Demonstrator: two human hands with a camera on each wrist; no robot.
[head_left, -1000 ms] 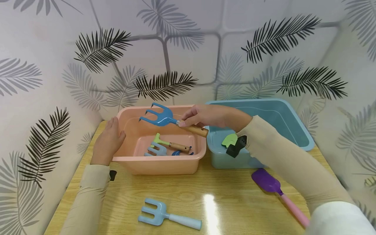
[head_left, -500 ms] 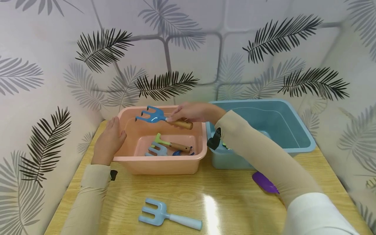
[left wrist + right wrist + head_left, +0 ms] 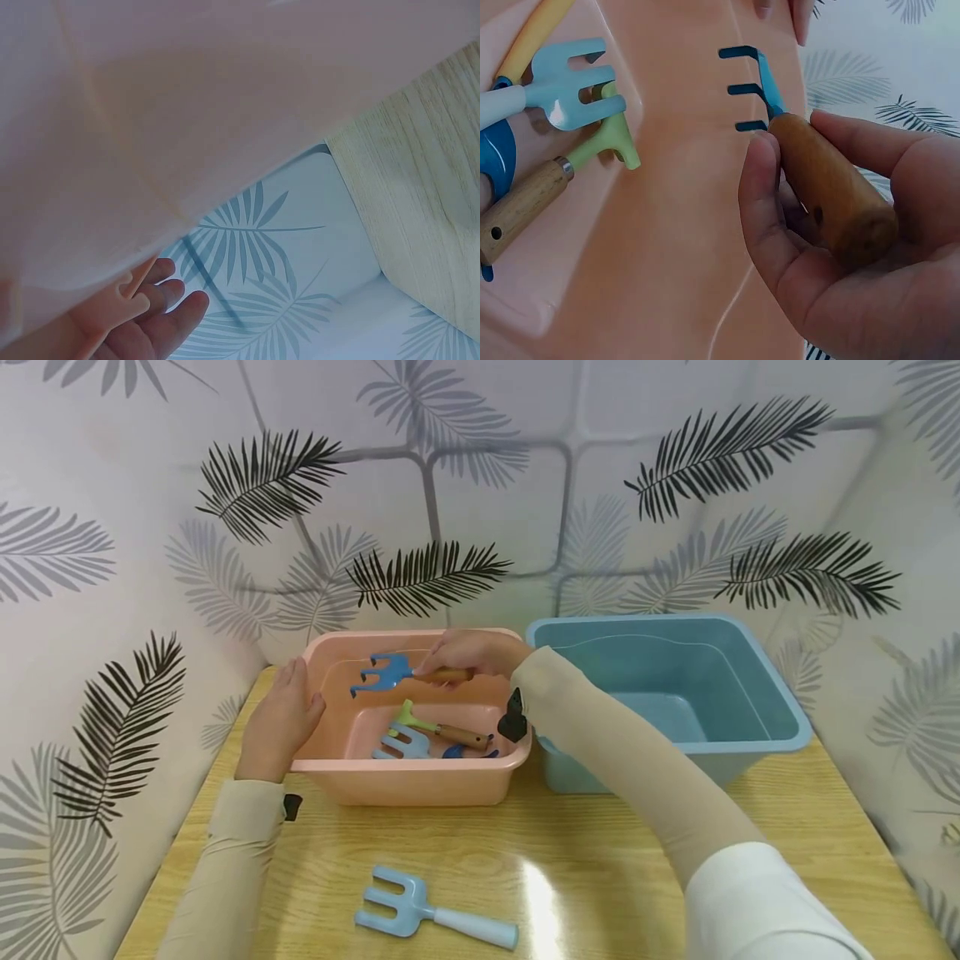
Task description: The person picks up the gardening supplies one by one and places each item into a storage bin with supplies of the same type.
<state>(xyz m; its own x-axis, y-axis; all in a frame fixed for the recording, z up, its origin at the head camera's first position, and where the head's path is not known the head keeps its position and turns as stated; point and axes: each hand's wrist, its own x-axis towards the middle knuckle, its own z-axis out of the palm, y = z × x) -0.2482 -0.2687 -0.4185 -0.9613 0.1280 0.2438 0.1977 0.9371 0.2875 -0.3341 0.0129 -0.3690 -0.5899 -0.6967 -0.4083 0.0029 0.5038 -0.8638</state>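
Observation:
My right hand [image 3: 468, 653] holds a blue three-pronged hand fork [image 3: 386, 675] by its wooden handle, above the inside of the peach basin [image 3: 397, 789]. In the right wrist view, thumb and fingers pinch the wooden handle [image 3: 829, 184], with the blue prongs pointing away. My left hand [image 3: 276, 722] grips the basin's left rim; its fingers [image 3: 176, 319] show beside the rim in the left wrist view. On the basin floor lie a light blue fork [image 3: 570, 86], a green-headed tool with a wooden handle [image 3: 536, 199], and a dark blue tool [image 3: 496, 161] partly hidden beneath them.
A blue basin [image 3: 772, 747] stands to the right, partly behind my right forearm. Nearer me on the wooden table [image 3: 315, 877] lies another light blue fork [image 3: 435, 910]. A leaf-patterned covering [image 3: 487, 485] rises behind both basins.
My right hand has carried the blue hand fork leftward and lower, from over the gap between the basins into the peach one. My left hand has stayed on the rim.

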